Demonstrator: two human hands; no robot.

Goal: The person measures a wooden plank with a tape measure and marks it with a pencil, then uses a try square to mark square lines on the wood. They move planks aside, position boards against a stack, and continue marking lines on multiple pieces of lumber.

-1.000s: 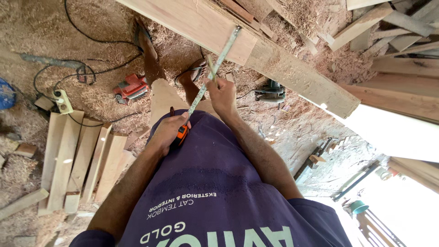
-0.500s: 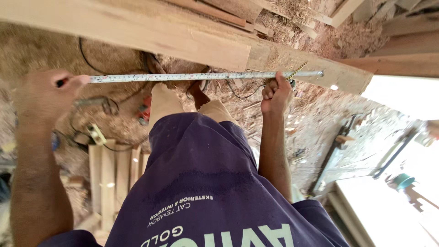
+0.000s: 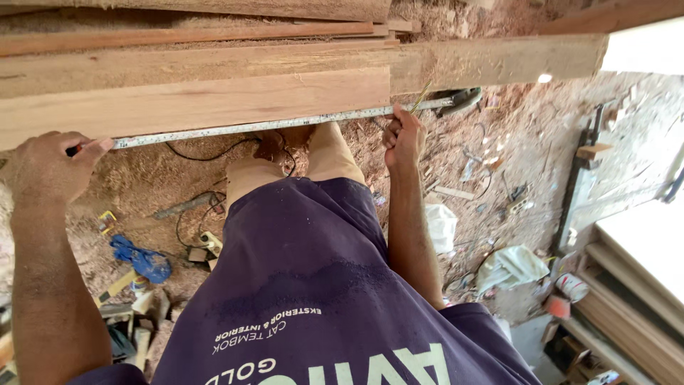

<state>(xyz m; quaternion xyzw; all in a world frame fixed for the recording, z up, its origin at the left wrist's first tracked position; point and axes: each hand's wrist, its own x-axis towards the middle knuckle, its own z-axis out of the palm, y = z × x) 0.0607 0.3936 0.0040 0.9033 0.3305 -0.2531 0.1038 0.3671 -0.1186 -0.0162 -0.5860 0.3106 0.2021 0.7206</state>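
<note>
1. Your left hand (image 3: 50, 167) is closed around the case end of the tape measure (image 3: 263, 127), thumb pressing on top; the case itself is mostly hidden in your grip.
2. Your right hand (image 3: 404, 137) pinches the blade against the lower edge of the wooden plank (image 3: 199, 103), just past where that plank's end meets the longer beam (image 3: 499, 63) behind it.
3. The blade runs along the plank's underside edge, tilting slightly upward toward your right.
4. Keep it taut and flush to the edge; any sag would likely skew the reading.
5. The blade carries on past your right fingers toward a dark curved object, but I cannot tell whether its hook is caught on anything.
6. Mind the cables (image 3: 206, 153) on the sawdust-covered floor (image 3: 142, 185) near your feet.
</note>
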